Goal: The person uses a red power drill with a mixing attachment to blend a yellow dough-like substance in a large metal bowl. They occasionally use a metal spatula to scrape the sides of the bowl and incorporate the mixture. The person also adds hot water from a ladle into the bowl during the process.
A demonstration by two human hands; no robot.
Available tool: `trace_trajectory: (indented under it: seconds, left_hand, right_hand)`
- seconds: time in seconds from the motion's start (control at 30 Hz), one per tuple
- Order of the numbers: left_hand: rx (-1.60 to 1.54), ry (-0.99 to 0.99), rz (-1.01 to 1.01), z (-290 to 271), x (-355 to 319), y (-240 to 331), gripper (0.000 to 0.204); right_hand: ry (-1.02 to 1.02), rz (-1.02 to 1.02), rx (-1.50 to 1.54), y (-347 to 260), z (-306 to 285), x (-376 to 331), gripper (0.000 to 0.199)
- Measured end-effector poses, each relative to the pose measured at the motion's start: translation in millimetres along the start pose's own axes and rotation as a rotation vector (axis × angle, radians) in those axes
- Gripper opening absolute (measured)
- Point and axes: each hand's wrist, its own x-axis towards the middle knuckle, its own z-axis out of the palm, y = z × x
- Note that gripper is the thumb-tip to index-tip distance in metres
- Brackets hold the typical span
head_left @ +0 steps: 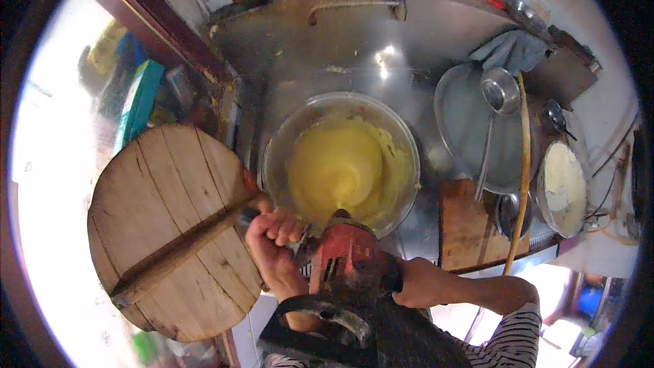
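A red and black power drill points away from me over a large round metal bowl. Its front end reaches the thick yellow batter, which shows a swirl around that spot. The mixing end is sunk in the batter and hidden. My left hand is closed at the drill's left side, apparently on a side handle whose dark end sticks out. On the opposite side, my right hand is wrapped around a dark grip of the drill. The drill's black rear body lies between my forearms.
A round wooden lid with a bar handle stands close left of my left hand. To the right are a basin of cloudy liquid, a metal ladle, a long wooden stick, a board and a bowl of pale powder.
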Motion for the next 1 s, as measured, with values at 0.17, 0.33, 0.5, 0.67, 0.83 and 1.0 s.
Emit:
trace_trajectory:
  seconds: [0.17, 0.33, 0.5, 0.67, 0.83, 1.0]
  left_hand:
    - [0.137, -0.076, 0.062, -7, 6, 18, 0.013]
    - [0.25, -0.158, -0.021, -15, 62, -21, 0.013]
    - [0.106, -0.31, -0.101, -30, 104, -56, 0.015]
    - [-0.13, -0.103, -0.086, -25, 87, -58, 0.021]
    - [-0.203, 0.13, -0.084, -27, 61, -38, 0.026]
    - [-0.192, 0.217, -0.068, -35, 52, -3, 0.025]
  right_hand:
    - [0.27, -0.131, 0.286, 7, 30, 47, 0.046]
    - [0.443, -0.085, 0.345, 66, 44, 114, 0.063]
    - [0.466, 0.237, 0.264, 51, -19, 83, 0.062]
    - [0.203, 0.355, -0.064, 25, -88, 38, 0.056]
    - [-0.064, 0.226, -0.244, 26, -107, 39, 0.054]
    - [-0.34, 0.28, 0.083, -13, -120, 58, 0.043]
